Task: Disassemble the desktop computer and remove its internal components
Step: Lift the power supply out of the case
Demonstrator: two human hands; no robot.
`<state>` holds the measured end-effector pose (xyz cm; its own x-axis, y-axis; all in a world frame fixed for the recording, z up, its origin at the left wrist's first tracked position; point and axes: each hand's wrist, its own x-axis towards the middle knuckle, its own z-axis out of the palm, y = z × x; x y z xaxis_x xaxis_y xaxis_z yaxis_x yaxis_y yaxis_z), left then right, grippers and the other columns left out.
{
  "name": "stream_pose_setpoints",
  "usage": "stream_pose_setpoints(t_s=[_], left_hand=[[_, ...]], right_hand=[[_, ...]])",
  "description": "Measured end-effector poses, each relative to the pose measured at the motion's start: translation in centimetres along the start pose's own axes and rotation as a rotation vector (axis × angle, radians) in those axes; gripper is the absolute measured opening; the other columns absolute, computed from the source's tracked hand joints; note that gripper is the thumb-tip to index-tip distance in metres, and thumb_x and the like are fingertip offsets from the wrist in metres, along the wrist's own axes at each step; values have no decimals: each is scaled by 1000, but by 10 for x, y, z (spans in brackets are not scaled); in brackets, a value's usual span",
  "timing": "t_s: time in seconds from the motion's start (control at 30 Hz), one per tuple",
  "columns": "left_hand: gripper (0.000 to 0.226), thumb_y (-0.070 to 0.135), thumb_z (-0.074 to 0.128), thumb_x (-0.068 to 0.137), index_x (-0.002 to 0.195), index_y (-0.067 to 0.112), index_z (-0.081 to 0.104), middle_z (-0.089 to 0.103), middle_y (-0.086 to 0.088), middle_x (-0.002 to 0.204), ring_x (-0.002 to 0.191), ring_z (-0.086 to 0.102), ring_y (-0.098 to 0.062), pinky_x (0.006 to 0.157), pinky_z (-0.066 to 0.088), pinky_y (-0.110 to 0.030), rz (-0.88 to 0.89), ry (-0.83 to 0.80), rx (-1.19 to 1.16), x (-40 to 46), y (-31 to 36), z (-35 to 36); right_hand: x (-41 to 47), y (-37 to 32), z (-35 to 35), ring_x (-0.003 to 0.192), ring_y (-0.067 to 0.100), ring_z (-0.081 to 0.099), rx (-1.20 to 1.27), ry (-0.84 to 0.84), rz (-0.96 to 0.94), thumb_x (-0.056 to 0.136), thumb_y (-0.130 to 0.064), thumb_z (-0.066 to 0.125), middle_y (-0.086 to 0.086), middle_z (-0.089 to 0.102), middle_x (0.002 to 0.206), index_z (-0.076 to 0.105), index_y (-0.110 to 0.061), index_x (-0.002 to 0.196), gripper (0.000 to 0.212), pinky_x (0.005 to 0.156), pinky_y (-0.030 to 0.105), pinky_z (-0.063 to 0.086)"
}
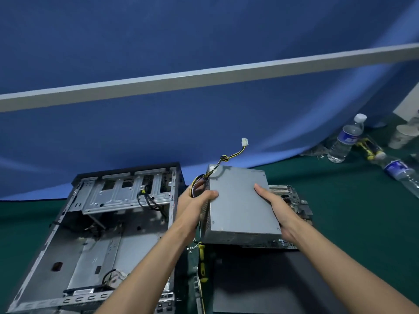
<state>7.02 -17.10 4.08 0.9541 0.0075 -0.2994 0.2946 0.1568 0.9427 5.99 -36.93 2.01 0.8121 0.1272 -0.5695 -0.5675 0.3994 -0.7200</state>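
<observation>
I hold a grey metal power supply box (238,200) in the air between both hands. My left hand (199,193) grips its left side, thumb on top, fingers round the edge near the cable bundle. My right hand (274,205) grips its right side. A yellow and black cable with a white plug (244,142) sticks up from the box's far end. The open computer case (95,234) lies on its side at lower left, mostly hollow, with a drive cage at its far end. A motherboard (292,196) lies on the table under the box.
A yellow-handled screwdriver (201,261) and small screws lie between the case and a black panel (272,279) at the near right. Two water bottles (347,139) and paper cups (403,134) sit at the far right on the green table. A blue partition stands behind.
</observation>
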Motion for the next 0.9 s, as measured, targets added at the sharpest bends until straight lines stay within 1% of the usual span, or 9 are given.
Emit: stream_pose_setpoints(t_s=[0.13,0.23,0.3,0.37,0.43,0.53,0.63,0.8,0.9], left_hand=[[21,26,73,68,83,16,62,58,-5,77,66,52,-19,64,40,-32,-78,-2,103,16,-29,24],[25,30,67,83,105,19,62,68,2,100,92,63,-14,85,46,-30,-105,-24,231,23,-61,45],[34,33,64,87,118,19,60,65,3,111,104,60,-16,95,45,-34,-143,-23,282,27,-74,57],[26,32,62,88,112,20,62,66,1,111,105,61,-18,98,46,-39,-191,-24,284,35,-84,67],[11,26,60,91,98,19,64,68,3,102,97,62,-14,93,48,-31,-210,-7,256,38,-91,71],[21,26,52,95,76,20,58,57,9,75,73,51,-7,63,40,-11,-194,48,335,48,-96,82],[30,30,45,98,72,17,52,45,6,66,66,41,-11,57,33,-16,-227,67,432,56,-99,90],[35,31,44,99,68,16,40,35,4,60,55,30,-12,52,23,-26,-223,58,549,72,-100,97],[43,27,46,98,57,19,36,28,8,46,48,27,-13,45,22,-24,-216,42,594,76,-98,103]], right_hand=[[16,2,-36,87,28,71,-6,28,-19,65,-45,70,10,73,102,66,-15,112,55,68,38,58],[24,6,-58,119,24,57,-93,98,-60,62,-52,72,3,58,132,50,-18,135,84,101,46,44],[28,8,-70,129,21,45,-160,152,-101,59,-57,73,-1,47,142,41,-20,142,96,110,46,34],[35,8,-85,127,20,43,-201,223,-115,61,-56,74,-2,46,140,40,-19,139,93,108,41,32],[40,8,-92,125,19,40,-245,276,-115,70,-52,73,-2,44,136,38,-21,133,78,102,36,31],[55,6,-109,117,17,39,-280,323,-90,75,-51,70,-3,42,125,38,-24,122,64,96,34,29],[64,6,-121,110,15,38,-342,353,-76,78,-54,67,-4,40,121,38,-23,118,59,91,32,28],[80,4,-131,128,25,43,-661,341,-66,88,-51,58,1,46,134,36,-9,140,71,94,26,31],[86,8,-134,129,29,45,-804,345,-54,90,-44,58,10,45,143,40,-4,139,66,107,40,36]])
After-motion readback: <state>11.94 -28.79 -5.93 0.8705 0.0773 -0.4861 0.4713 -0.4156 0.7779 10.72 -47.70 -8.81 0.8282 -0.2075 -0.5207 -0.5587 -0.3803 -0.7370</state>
